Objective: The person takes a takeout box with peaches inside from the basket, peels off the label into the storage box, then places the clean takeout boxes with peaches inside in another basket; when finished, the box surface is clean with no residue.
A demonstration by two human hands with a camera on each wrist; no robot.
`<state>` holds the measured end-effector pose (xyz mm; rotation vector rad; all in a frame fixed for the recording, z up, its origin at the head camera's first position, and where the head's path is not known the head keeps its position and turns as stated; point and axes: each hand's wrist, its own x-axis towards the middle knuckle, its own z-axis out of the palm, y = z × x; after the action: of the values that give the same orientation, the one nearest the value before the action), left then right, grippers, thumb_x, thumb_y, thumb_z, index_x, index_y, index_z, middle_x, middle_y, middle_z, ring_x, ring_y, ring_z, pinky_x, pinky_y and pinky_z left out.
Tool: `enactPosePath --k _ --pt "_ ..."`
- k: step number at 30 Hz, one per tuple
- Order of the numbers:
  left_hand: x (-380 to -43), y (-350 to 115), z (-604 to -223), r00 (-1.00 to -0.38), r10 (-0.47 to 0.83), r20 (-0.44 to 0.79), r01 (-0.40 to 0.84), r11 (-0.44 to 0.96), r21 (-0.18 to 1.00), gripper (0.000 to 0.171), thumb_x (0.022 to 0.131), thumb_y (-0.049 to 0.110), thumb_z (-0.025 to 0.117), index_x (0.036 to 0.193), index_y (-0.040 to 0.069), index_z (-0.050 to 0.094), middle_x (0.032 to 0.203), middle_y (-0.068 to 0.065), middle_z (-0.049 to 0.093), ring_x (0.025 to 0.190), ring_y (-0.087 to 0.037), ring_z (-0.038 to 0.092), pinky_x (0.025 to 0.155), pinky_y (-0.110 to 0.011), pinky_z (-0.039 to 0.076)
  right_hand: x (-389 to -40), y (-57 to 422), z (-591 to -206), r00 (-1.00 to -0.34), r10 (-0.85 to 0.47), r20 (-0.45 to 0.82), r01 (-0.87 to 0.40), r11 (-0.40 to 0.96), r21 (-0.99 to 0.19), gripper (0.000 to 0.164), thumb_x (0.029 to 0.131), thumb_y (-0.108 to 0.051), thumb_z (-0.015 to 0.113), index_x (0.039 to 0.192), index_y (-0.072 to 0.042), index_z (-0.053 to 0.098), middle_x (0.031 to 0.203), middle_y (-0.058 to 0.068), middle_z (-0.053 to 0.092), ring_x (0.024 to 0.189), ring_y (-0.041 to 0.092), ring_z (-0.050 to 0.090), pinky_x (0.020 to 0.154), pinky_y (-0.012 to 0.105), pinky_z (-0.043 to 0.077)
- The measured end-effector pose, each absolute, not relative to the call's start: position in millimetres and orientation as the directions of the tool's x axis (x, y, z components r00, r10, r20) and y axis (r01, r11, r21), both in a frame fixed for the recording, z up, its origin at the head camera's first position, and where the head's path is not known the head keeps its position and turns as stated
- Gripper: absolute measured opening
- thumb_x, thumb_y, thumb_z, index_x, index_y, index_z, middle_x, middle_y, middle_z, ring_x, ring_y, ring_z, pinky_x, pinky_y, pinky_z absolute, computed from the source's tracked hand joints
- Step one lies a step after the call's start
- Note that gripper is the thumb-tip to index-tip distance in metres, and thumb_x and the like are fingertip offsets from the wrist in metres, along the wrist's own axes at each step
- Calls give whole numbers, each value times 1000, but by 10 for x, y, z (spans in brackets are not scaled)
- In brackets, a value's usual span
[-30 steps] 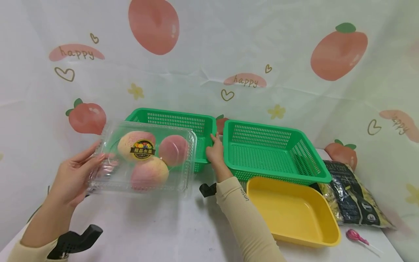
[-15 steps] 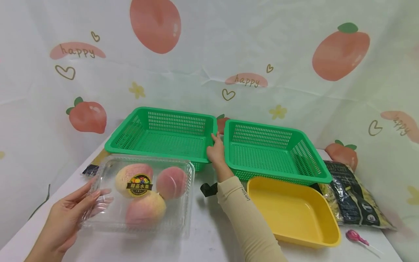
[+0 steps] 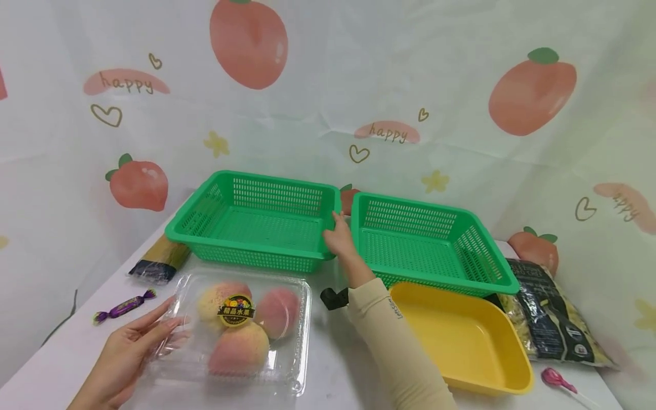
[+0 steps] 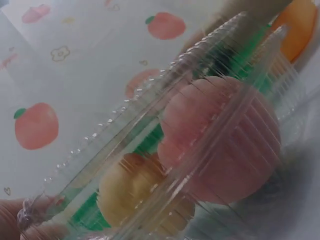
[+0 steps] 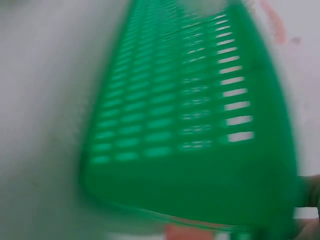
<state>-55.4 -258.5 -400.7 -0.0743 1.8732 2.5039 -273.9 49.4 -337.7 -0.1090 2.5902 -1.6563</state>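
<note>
My left hand point(image 3: 123, 356) grips the left edge of a clear plastic clamshell box point(image 3: 195, 364), its thumb over the lid. Three peaches point(image 3: 240, 348) sit inside, under a round black label point(image 3: 236, 310). The box is low over the front of the table; I cannot tell whether it touches. Up close, a peach point(image 4: 220, 140) shows through the ribbed wall in the left wrist view. My right hand point(image 3: 339, 236) holds the right end of the left green basket point(image 3: 251, 250). That basket's slotted wall point(image 5: 190, 180) fills the right wrist view, fingers just showing at its right edge.
Another green basket point(image 3: 435, 273) stands to the right, with a yellow tub point(image 3: 461, 353) before it. A black-labelled bag point(image 3: 556, 319) and pink lollipop point(image 3: 553, 377) lie far right. A purple-wrapped candy point(image 3: 125, 307) and gold-and-dark packet point(image 3: 161, 259) lie left on the white table point(image 3: 56, 364).
The left hand has lowered the peach box from in front of the left basket towards the table, bringing the packet and candy into view. The right hand has stayed on the basket's end.
</note>
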Motion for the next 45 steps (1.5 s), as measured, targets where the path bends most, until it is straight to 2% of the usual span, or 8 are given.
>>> enactPosePath --k 9,18,23,25,27,32,38,45 --pt "-673 -2378 -3997 -996 14 -92 -93 -238 967 42 95 6 50 114 43 61 97 8 73 83 -9 70 70 -23 56 -2418 791 -2870 -956 -293 -5 -147 496 -856 66 97 -14 48 151 -17 11 158 -2 -4 145 26 9 115 46 22" --pt "-742 -2046 -4004 -990 37 -139 -144 -192 971 40 95 11 52 115 45 56 98 8 71 85 -10 70 72 -21 56 -2189 1137 -2692 -875 -482 -43 -275 569 -775 67 97 -16 49 151 -19 9 158 2 9 145 25 12 116 43 22" --pt "-749 -1829 -3974 -980 8 -201 -200 -123 972 51 94 16 55 141 26 38 101 9 70 88 -8 69 73 -21 56 -2075 1333 -2733 -836 -543 -74 -320 593 -739 67 96 -15 52 151 -14 13 158 6 12 143 30 19 114 46 25" --pt "-753 -1755 -3948 -977 10 -212 -212 -109 971 58 94 17 55 146 13 30 106 5 69 90 -9 68 74 -21 55 -2039 1409 -2753 -820 -566 -81 -338 594 -730 67 95 -15 53 150 -11 16 157 9 15 142 32 20 113 47 26" --pt "-761 -1693 -3917 -974 19 -228 -228 -97 969 61 94 18 55 147 9 27 113 -1 66 92 -9 68 77 -20 55 -2014 1474 -2775 -803 -590 -81 -360 589 -724 66 94 -15 55 149 -7 20 156 12 18 142 33 21 112 48 26" --pt "-756 -1569 -3845 -970 33 -241 -242 -60 968 59 95 18 54 147 14 27 133 -16 50 100 -4 63 83 -18 52 -1961 1592 -2818 -763 -642 -79 -394 558 -730 67 91 -20 61 146 -4 27 156 12 19 144 31 16 112 47 26" --pt "-727 -1428 -3816 -965 85 -248 -253 -63 965 62 93 19 55 148 19 25 144 -18 36 108 -2 56 84 -17 50 -1869 1642 -2808 -736 -670 -90 -428 565 -706 67 88 -24 64 145 -8 32 156 10 17 142 32 20 111 50 27" --pt "-759 -1304 -3840 -975 80 -209 -207 31 978 60 93 20 55 146 19 26 140 -16 40 123 -24 45 86 -18 44 -1850 1536 -2761 -696 -709 -113 -484 579 -656 56 87 -21 66 137 -8 46 142 9 43 127 28 45 105 45 39"
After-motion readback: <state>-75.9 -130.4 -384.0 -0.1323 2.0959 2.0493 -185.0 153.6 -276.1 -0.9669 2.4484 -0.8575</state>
